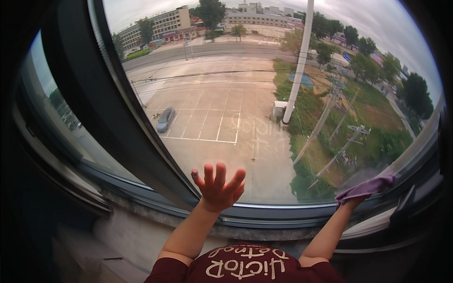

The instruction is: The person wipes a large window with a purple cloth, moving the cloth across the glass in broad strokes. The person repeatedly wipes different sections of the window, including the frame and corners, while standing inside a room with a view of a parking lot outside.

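Observation:
A large window pane stands before me, with a faint reflection of my shirt's lettering in it. My left hand is raised near the lower part of the glass, fingers spread and holding nothing. Whether its fingertips touch the pane, I cannot tell. Something greyish covers the tip of its outermost finger. At the lower right corner of the pane, my right hand has a purple cloth over it, hiding the fingers. The cloth lies along the glass by the frame, and a hazy smear shows just above it.
A thick dark window mullion slants down on the left, with another pane beyond. Below the glass run the blue-grey bottom frame and a stone-like sill. A dark fitting sits at the right. Outside, far below, is a parking lot.

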`<state>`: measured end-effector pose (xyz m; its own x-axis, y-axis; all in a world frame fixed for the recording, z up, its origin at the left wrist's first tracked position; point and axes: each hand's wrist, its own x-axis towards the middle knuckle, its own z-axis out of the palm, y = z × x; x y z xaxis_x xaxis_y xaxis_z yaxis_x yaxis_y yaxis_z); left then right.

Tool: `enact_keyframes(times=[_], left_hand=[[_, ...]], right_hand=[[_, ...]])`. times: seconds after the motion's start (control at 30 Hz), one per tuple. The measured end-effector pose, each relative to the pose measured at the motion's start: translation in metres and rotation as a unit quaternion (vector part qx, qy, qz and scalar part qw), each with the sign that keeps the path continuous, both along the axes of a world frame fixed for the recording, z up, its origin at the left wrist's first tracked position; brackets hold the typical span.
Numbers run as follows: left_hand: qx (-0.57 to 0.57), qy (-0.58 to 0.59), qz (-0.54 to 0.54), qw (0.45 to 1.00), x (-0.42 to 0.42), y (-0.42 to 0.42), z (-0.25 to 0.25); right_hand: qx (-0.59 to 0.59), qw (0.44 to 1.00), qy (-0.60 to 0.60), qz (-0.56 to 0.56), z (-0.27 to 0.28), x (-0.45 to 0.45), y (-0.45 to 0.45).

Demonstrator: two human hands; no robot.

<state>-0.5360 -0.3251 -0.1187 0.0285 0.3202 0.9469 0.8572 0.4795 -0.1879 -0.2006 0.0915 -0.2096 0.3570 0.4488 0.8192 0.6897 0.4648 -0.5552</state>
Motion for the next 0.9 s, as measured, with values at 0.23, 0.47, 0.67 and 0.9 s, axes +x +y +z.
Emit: enact_keyframes(times=[0.23,0.47,0.67,0.9], left_hand=[[-0.019,0.023,0.027,0.999,0.001,-0.002,0.007],[0.015,-0.012,0.014,1.0,0.003,0.004,0.001],[-0.015,0.008,0.018,1.0,0.004,0.0,0.011],[-0.001,0.013,0.022,1.0,0.003,0.003,0.013]], right_hand=[[0.049,0.984,-0.106,0.135,0.048,-0.094,-0.111],[0.145,0.799,-0.505,0.294,0.069,-0.185,-0.282],[0.358,0.645,-0.636,0.226,-0.002,-0.166,-0.234],[0.013,0.981,-0.117,0.153,-0.025,-0.037,-0.041]])
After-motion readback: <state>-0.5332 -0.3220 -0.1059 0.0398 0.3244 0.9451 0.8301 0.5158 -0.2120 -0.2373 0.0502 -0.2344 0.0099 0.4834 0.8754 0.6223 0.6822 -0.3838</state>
